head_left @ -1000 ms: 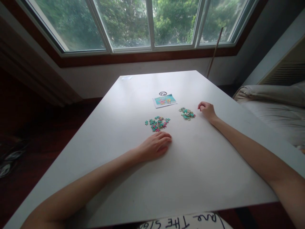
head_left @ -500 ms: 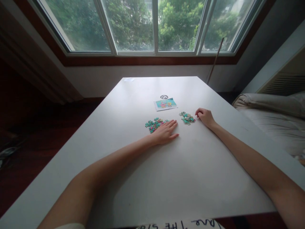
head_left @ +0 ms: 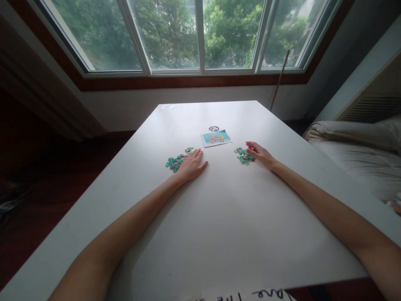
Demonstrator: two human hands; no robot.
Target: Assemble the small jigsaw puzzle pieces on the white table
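My left hand (head_left: 191,165) lies flat on the white table (head_left: 219,217), fingers stretched out, resting against the right edge of a loose heap of teal and pink puzzle pieces (head_left: 176,161). My right hand (head_left: 258,152) is open with fingers extended, its fingertips touching a smaller pile of puzzle pieces (head_left: 243,155). Between and beyond the two piles lies a small picture card (head_left: 216,138) with a teal cartoon image.
A small dark ring-shaped object (head_left: 214,128) sits just past the card. A slip of paper (head_left: 168,107) lies at the table's far left corner. A bed with grey bedding (head_left: 360,146) stands to the right. A thin stick (head_left: 278,81) leans by the window.
My left hand opened flat, reached the larger pile and swept it to the left. My right hand uncurled and moved left onto the smaller pile.
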